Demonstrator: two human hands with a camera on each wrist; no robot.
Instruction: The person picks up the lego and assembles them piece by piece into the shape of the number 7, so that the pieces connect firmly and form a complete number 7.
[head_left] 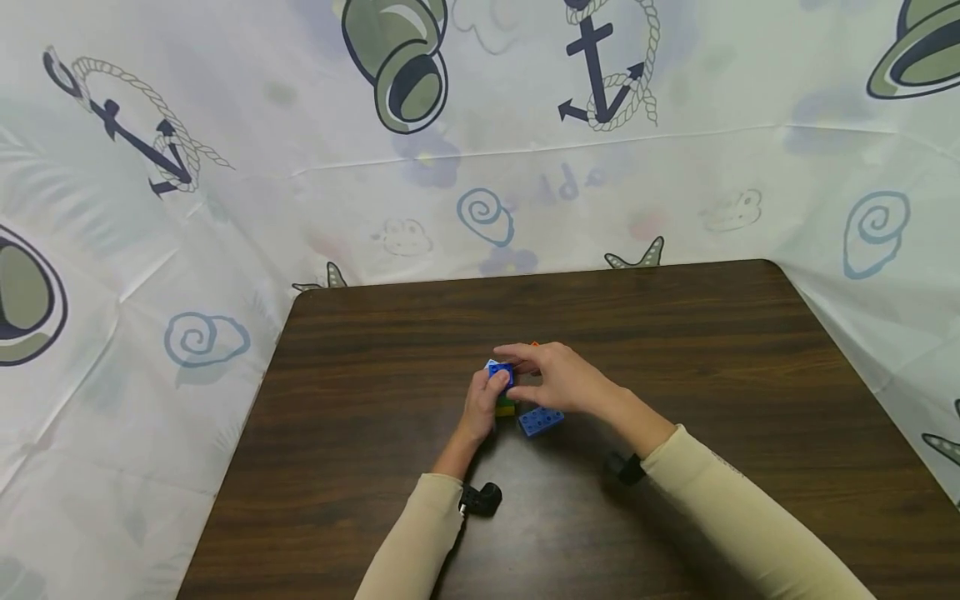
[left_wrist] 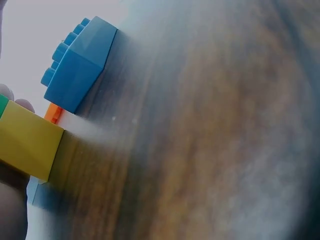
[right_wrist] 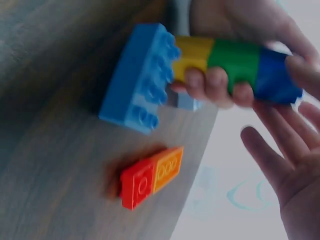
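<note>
My left hand [head_left: 477, 407] grips an upright stack of toy building bricks, its fingers curled round it and its thumb on the top. The stack has a yellow brick [right_wrist: 192, 52] at the bottom, a green brick [right_wrist: 234, 62] in the middle and a dark blue brick [right_wrist: 275, 80] on top. My right hand [head_left: 562, 379] is beside the stack's top, fingers extended and thumb spread, gripping nothing. Below it, a loose blue brick [head_left: 540, 421] lies studs up on the table, just right of the stack.
Beyond the hands, a red brick [right_wrist: 137, 183] and an orange brick [right_wrist: 168, 167] lie end to end on the dark wooden table [head_left: 360, 467]. A pale blue brick [right_wrist: 187, 101] shows behind the stack. A printed white cloth [head_left: 420, 183] hangs past the table's far edge.
</note>
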